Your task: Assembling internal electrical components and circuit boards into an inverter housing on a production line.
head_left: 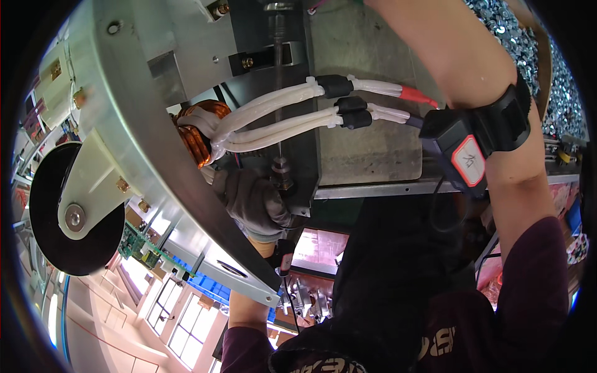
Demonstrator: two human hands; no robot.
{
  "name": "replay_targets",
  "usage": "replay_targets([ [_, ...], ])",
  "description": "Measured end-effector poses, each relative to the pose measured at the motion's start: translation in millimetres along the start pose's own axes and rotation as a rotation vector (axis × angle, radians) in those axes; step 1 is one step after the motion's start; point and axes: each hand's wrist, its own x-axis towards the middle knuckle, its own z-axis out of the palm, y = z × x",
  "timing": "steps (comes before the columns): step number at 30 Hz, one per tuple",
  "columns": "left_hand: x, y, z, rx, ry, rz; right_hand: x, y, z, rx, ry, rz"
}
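Observation:
My left hand [252,198], in a dark grey glove, is beside a copper-wound coil [196,148] behind the edge of a sheet-metal panel [158,143]. Its fingers are hidden by the panel and coil, so its grip cannot be made out. Thick white-sleeved leads [273,118] run right from the coil through black sleeves [353,113] and end in a red tip [418,96] and a dark tip. Over these ends reaches my right forearm, a black strapped-on device [463,140] around it. My right hand lies beyond the top edge, out of view.
A thin upright metal rod [280,165] stands near my left hand. Loose shiny metal hardware [507,37] fills the upper right. A black caster wheel [74,217] with a pale bracket is at the left. A metal rail [373,189] edges the grey work surface [370,155].

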Motion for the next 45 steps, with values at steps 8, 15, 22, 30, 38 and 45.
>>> replay_targets([
  [8, 10, 11, 4, 0.044, 0.048, 0.008, 7, 12, 7, -0.159, 0.012, -0.205],
  [15, -8, -8, 5, 0.036, 0.094, 0.015, 5, 11, 12, -0.426, 0.088, -0.23],
  [22, -18, 10, -6, -0.15, 0.038, -0.342, -3, 10, 10, -0.174, 0.066, -0.166],
  [30, -40, 59, -21, -0.465, 0.196, -0.994, 12, 13, -6, 0.087, -0.13, -0.038],
  [38, -92, 83, -155, -0.049, -0.396, -0.202, 16, 22, -7, 0.22, -0.118, 0.129],
  [45, -101, 95, -235, -0.488, 0.229, -0.827, 20, 14, -16, 0.145, 0.002, 0.195],
])
